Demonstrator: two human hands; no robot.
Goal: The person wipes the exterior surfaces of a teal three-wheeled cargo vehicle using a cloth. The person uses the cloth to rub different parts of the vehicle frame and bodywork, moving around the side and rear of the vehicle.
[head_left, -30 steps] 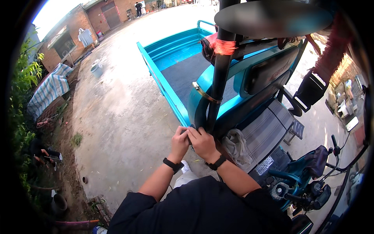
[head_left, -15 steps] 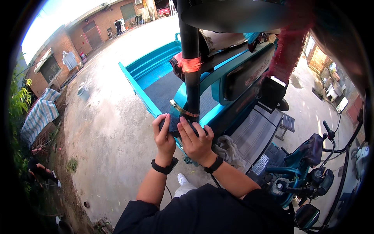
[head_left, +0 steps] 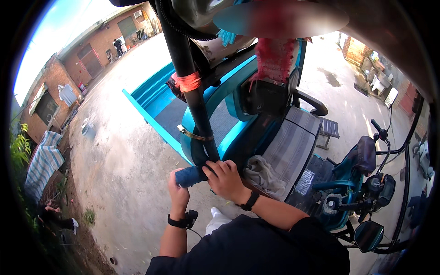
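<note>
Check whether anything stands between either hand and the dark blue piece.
Nothing visible does: the left hand holds the left end of the dark blue piece, and the right hand touches its right end. The black pole rises beyond it.

Right end of blue wrap (head_left: 189, 176) hidden by right hand (head_left: 225, 182)

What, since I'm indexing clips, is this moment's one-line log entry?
left hand: holding left end of dark-blue textured piece | right hand: over its right end | nearby: black post, metal clamp, teal cargo bed
</note>
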